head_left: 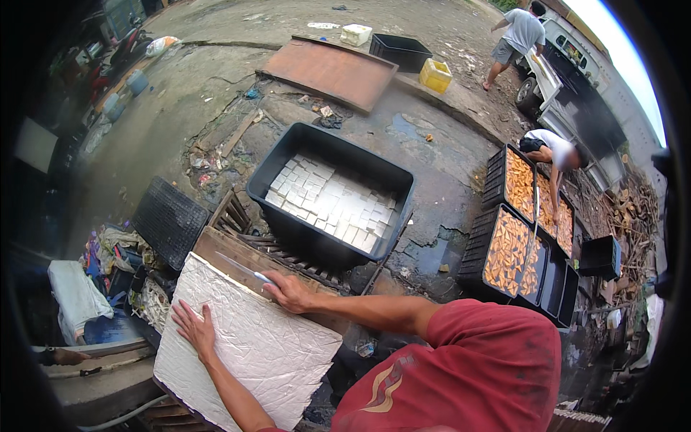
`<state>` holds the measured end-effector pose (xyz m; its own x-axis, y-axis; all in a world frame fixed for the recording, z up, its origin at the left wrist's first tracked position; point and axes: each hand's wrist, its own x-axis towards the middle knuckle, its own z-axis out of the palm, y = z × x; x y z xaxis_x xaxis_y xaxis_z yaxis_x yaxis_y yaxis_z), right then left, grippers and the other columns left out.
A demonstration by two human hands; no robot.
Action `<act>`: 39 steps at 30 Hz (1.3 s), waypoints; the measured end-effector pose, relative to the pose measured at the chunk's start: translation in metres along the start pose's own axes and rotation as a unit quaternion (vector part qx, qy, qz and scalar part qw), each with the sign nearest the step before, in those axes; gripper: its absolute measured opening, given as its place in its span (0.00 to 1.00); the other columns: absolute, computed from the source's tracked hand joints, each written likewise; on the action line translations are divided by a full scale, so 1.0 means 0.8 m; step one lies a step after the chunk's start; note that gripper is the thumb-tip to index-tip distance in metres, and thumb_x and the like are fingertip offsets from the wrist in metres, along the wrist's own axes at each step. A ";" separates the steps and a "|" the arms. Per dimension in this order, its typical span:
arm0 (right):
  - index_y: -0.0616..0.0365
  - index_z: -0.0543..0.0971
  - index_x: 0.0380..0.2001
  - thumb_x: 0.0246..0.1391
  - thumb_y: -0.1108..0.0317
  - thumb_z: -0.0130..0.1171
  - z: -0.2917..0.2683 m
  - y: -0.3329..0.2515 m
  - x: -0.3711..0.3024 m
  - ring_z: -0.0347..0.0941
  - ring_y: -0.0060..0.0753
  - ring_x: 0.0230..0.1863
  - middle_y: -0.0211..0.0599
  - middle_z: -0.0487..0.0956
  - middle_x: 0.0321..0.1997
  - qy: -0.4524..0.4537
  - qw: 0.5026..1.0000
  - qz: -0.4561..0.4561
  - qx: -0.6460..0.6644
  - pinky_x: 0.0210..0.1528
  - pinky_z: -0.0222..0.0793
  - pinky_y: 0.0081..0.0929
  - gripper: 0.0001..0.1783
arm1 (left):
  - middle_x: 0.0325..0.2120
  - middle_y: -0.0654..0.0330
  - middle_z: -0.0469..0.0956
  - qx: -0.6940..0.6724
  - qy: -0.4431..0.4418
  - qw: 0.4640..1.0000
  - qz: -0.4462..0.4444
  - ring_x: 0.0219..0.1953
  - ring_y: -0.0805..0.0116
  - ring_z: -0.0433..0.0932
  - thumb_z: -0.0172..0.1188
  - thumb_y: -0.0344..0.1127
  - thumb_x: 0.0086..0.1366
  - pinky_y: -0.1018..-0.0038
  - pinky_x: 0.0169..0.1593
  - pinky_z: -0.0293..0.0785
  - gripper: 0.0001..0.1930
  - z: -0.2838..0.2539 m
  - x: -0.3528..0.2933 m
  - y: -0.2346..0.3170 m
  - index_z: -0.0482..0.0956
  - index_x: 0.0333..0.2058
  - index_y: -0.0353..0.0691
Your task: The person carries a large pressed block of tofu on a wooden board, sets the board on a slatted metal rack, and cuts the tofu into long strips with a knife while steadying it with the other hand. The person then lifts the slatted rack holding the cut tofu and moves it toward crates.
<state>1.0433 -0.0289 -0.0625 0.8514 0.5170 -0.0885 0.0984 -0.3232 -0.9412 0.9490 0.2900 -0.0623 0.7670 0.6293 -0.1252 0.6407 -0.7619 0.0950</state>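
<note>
A large white slab [245, 331], which looks like a sheet of tofu with a creased surface, lies in front of me on a wooden stand. My left hand [194, 330] rests on it, fingers spread flat near its left edge. My right hand [288, 291] is closed round the pale handle of a knife [245, 269], whose thin blade points left across the slab's far edge. Beyond the slab stands a deep black tub [324, 248] holding many white rectangular blocks [335, 198], packed close together in liquid.
Black crates [481, 248] of orange-brown cut pieces in liquid stand to the right; a person [554, 151] bends over them. Farther back are a wooden board [327, 72], a yellow crate [435, 75], another person [522, 36] and a truck [576, 108]. A dark ridged tray [170, 222] leans at the left.
</note>
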 end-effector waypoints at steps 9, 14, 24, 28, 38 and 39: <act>0.64 0.74 0.61 0.75 0.58 0.53 0.002 0.000 -0.064 0.77 0.26 0.39 0.39 0.84 0.39 0.030 0.999 -0.012 -0.010 0.44 0.75 0.31 0.23 | 0.80 0.50 0.40 -0.090 0.098 0.983 -0.128 0.81 0.43 0.35 0.48 0.77 0.67 0.39 0.77 0.33 0.53 -0.022 -0.088 -0.148 0.46 0.79 0.49; 0.66 0.74 0.62 0.75 0.55 0.53 -0.002 0.008 -0.074 0.75 0.26 0.41 0.37 0.82 0.43 0.066 0.995 -0.074 -0.030 0.47 0.73 0.28 0.25 | 0.80 0.52 0.39 -0.107 0.070 0.981 -0.143 0.81 0.44 0.34 0.46 0.79 0.66 0.41 0.78 0.30 0.53 -0.029 -0.115 -0.195 0.46 0.79 0.51; 0.66 0.75 0.61 0.75 0.58 0.54 -0.006 0.031 -0.077 0.68 0.19 0.36 0.29 0.77 0.37 0.051 0.995 -0.066 0.058 0.39 0.67 0.22 0.23 | 0.80 0.46 0.39 -0.073 0.089 0.971 -0.212 0.80 0.40 0.33 0.46 0.78 0.67 0.40 0.78 0.27 0.54 -0.030 -0.131 -0.200 0.46 0.78 0.45; 0.67 0.74 0.61 0.75 0.58 0.53 0.002 0.027 -0.066 0.67 0.19 0.34 0.30 0.77 0.37 0.039 0.995 -0.091 0.031 0.38 0.67 0.22 0.23 | 0.80 0.47 0.39 -0.100 0.069 0.992 -0.041 0.80 0.40 0.35 0.51 0.73 0.68 0.38 0.77 0.33 0.52 -0.009 -0.148 -0.102 0.48 0.78 0.45; 0.66 0.75 0.60 0.75 0.57 0.54 0.008 0.030 -0.061 0.68 0.19 0.32 0.29 0.77 0.33 0.039 0.995 -0.082 0.049 0.35 0.68 0.24 0.23 | 0.79 0.45 0.40 -0.129 0.058 0.989 0.051 0.80 0.35 0.33 0.46 0.77 0.68 0.39 0.77 0.32 0.54 0.006 -0.130 0.079 0.47 0.78 0.39; 0.66 0.75 0.60 0.75 0.57 0.54 0.007 0.031 -0.059 0.68 0.20 0.32 0.29 0.77 0.33 0.041 0.995 -0.072 0.060 0.36 0.68 0.24 0.23 | 0.79 0.45 0.40 -0.150 0.051 0.985 0.067 0.79 0.35 0.34 0.45 0.77 0.68 0.39 0.77 0.34 0.55 0.010 -0.126 0.089 0.47 0.78 0.39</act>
<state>1.0029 -0.0566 -0.0838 0.8728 0.4827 0.0721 0.1640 -0.1508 -0.9749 0.9168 0.1714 -0.0507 0.8350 0.5501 0.0067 0.5035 -0.7690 0.3938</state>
